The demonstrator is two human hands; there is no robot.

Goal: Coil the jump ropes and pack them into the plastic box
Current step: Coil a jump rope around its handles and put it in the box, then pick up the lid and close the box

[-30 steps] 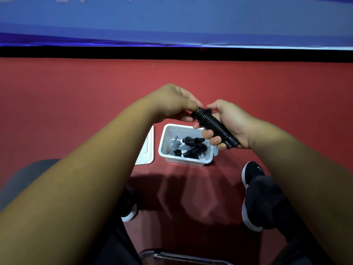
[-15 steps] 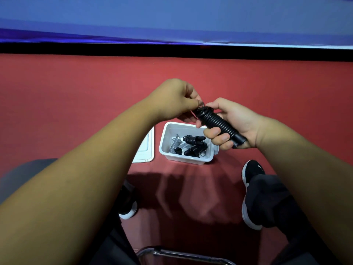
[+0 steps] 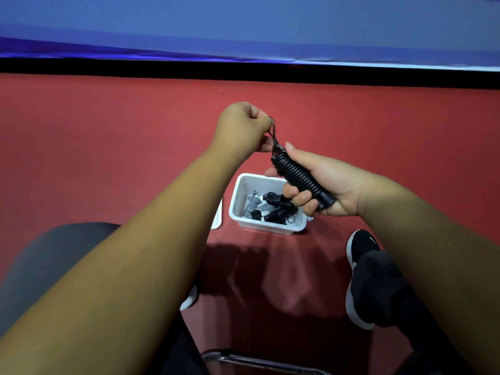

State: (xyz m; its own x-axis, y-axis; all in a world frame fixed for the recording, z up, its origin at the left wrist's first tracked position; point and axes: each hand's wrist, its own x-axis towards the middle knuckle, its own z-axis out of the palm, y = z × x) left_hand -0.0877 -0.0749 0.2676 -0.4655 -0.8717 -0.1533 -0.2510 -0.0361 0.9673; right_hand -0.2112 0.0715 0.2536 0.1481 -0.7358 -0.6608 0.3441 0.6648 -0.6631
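Observation:
A black jump rope (image 3: 299,175), its cord wound tightly round the handles, is gripped in my right hand (image 3: 328,185) above the box. My left hand (image 3: 242,128) pinches a short loop of the cord's free end (image 3: 272,131) and holds it up and to the left of the bundle's top. The white plastic box (image 3: 266,226) stands on the red floor just below my hands. Inside it lie coiled black rope bundles (image 3: 278,205) and a grey one (image 3: 253,205).
The box's white lid (image 3: 217,220) lies flat to its left, mostly hidden by my left forearm. My black shoe (image 3: 361,246) is to the right of the box, another at the left (image 3: 189,297). A chair's metal frame (image 3: 257,361) is at the bottom. A black strip edges the far floor.
My left hand has drawn away from the bundle, up and to the left, pulling out a short loop of cord. My right hand has kept its grip on the bundle.

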